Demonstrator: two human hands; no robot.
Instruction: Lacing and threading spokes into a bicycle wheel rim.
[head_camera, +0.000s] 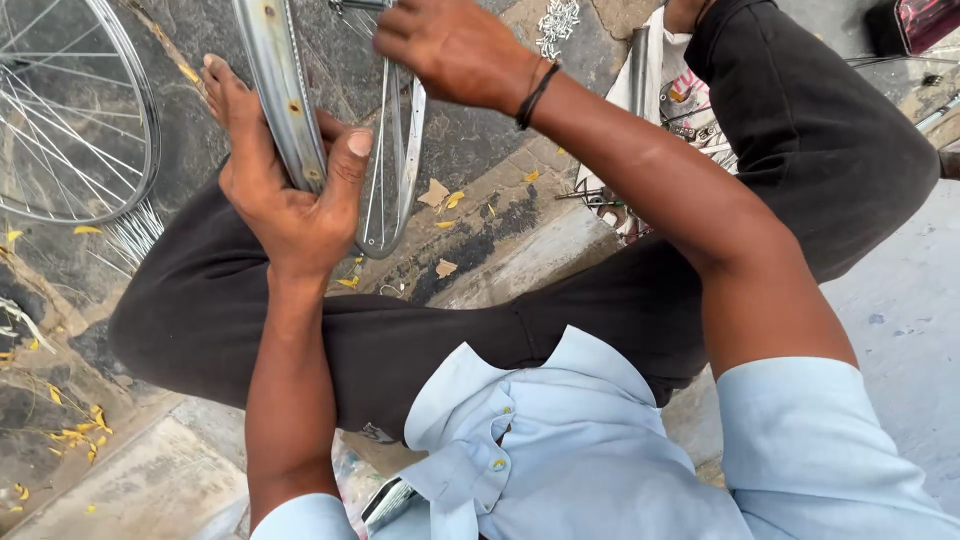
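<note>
A metal bicycle wheel rim (278, 95) with thin spokes (385, 140) stands upright between my knees. My left hand (290, 205) grips the rim's lower edge, thumb pressed on its right side. My right hand (450, 45), with a black band at the wrist, reaches over the top among the spokes; what its fingers hold is hidden. I sit cross-legged in dark trousers (420, 340) and a light blue shirt (560, 450). My bare foot (225, 85) rests behind the rim.
A second spoked wheel (75, 110) lies at the upper left on the stone ground. Loose spokes (135, 235) lie near it. A heap of small metal pieces (558, 25) sits at the top. Cloth and metal parts (665, 100) lie by my right leg.
</note>
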